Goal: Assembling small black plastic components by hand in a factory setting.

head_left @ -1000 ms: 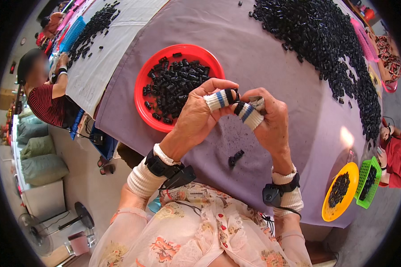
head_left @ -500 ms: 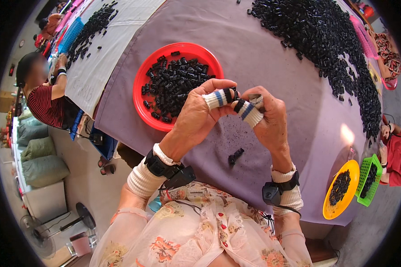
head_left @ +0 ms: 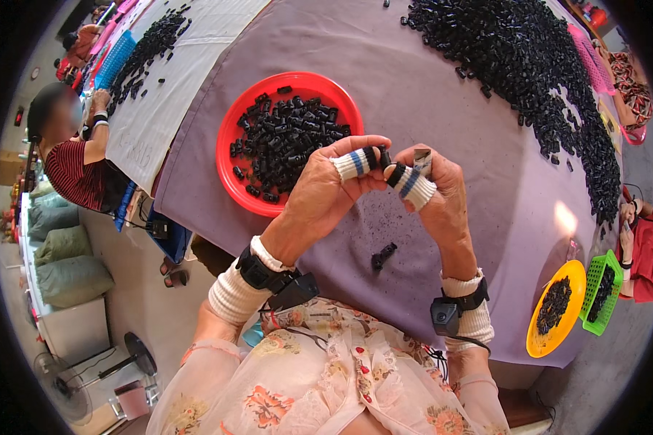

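My left hand (head_left: 313, 190) pinches a small black plastic part (head_left: 384, 156) between thumb and fingers, beside the rim of a red round tray (head_left: 227, 168). In that tray lies a heap of similar black parts (head_left: 292, 138). Close against it, my right hand (head_left: 448, 196) is closed on a small flat greyish piece (head_left: 422, 161), perhaps a blade; its edge is hidden. Knitted white sleeves with blue and black stripes cover both thumbs. Below my hands, a pair of black parts (head_left: 384, 256) rests on the purplish cloth (head_left: 442, 94), with dark crumbs scattered nearby.
A large pile of black parts (head_left: 515, 65) spreads over the far right of the table. At the right edge are a yellow tray (head_left: 535, 330) and a green basket (head_left: 593, 286). One co-worker (head_left: 76, 163) sits at the left, another in red (head_left: 642, 257) at the right.
My right hand has shifted slightly right and tilted, so the flat greyish piece stands more upright. The black part in my left hand now shows more clearly between the thumbs.
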Demonstrator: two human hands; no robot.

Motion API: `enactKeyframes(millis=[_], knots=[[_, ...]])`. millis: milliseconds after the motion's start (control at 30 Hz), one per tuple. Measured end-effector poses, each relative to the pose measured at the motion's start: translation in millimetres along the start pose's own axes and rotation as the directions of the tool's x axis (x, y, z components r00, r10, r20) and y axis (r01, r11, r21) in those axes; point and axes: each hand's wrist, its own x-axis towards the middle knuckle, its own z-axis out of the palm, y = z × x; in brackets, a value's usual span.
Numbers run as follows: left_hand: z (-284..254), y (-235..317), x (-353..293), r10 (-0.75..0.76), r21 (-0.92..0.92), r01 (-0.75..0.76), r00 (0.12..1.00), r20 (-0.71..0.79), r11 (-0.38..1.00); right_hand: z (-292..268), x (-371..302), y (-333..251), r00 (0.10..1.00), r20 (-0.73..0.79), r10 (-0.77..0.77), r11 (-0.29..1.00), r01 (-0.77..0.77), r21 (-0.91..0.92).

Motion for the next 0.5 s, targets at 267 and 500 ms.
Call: enactKeyframes(millis=[267,500], knots=[[1.2,-0.5,-0.8,0.003,0.020,-0.002,1.000,-0.014,1.000,-2.9,-2.0,-0.4,0.993,0.057,0.105,0.982,-0.113,0.150],[9.8,4.5,-2.8,0.039,0.204,-0.031,0.999,-0.033,0.978,-1.6,-2.7,-5.2,1.000,0.025,0.007,0.998,-0.005,-0.058]])
